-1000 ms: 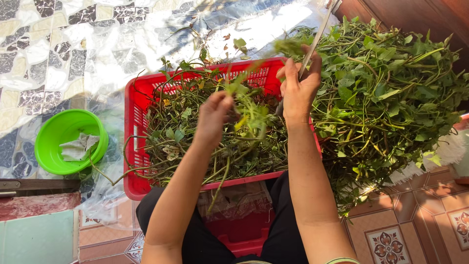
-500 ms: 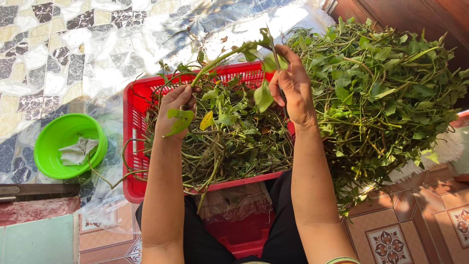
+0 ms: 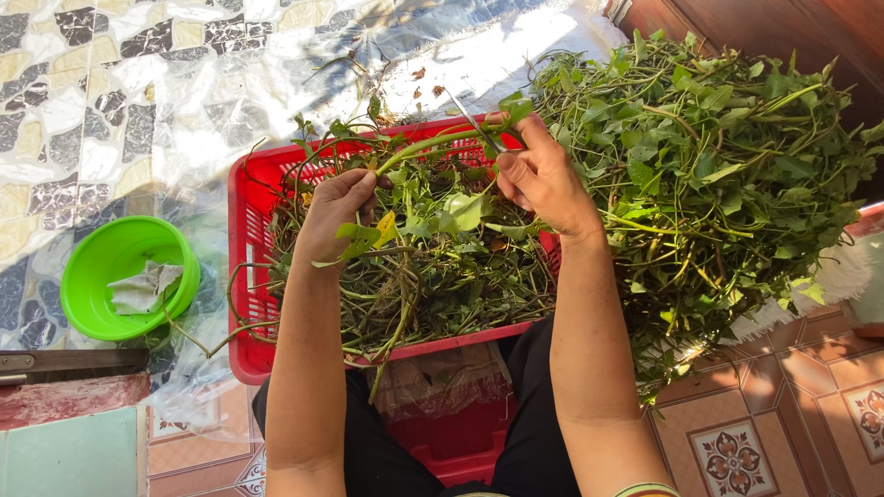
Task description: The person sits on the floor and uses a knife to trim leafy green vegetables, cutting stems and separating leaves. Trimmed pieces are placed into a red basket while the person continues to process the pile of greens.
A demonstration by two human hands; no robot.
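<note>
Green bowl (image 3: 110,267) sits well left of our left hand (image 3: 336,216), which grips a leafy stem (image 3: 428,145) over the red basket (image 3: 247,304); our right hand (image 3: 543,179) pinches the stem's far end, with the heap of greens (image 3: 727,175) just right.

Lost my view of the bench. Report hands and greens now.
Left hand shut on leafy green stem, over red plastic crate. Right hand pinching same stem's other end. Big loose pile of greens crowds right side.
</note>
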